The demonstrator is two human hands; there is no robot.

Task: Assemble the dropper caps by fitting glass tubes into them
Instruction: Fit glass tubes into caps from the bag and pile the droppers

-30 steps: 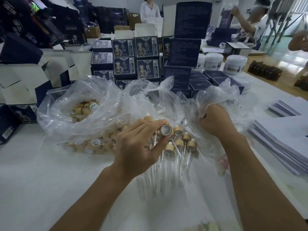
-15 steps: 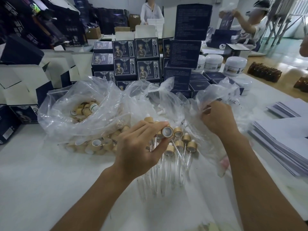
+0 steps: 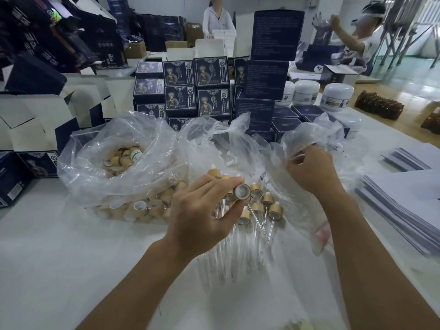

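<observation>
My left hand (image 3: pixel 202 215) pinches a bamboo-coloured dropper cap (image 3: pixel 242 191) between thumb and fingertips, its open white inside facing me. Just beyond it, assembled droppers (image 3: pixel 266 210) lie on the white table (image 3: pixel 59 270), their glass tubes pointing toward me. My right hand (image 3: pixel 314 172) is inside the clear bag (image 3: pixel 309 134) on the right, fingers curled, pinching what looks like a thin glass tube (image 3: pixel 300 155). A clear bag of loose caps (image 3: pixel 114 167) sits at the left.
Stacked navy boxes (image 3: pixel 197 91) stand behind the bags, with open folded cartons (image 3: pixel 35 125) at the left. White jars (image 3: pixel 335 96) and amber bottles (image 3: pixel 378 107) are at the back right. Paper stacks (image 3: pixel 404 203) lie at the right. Two people work behind.
My right hand has lifted a little inside the right bag, with fingers closing on a thin tube. My left hand keeps the cap in the same place.
</observation>
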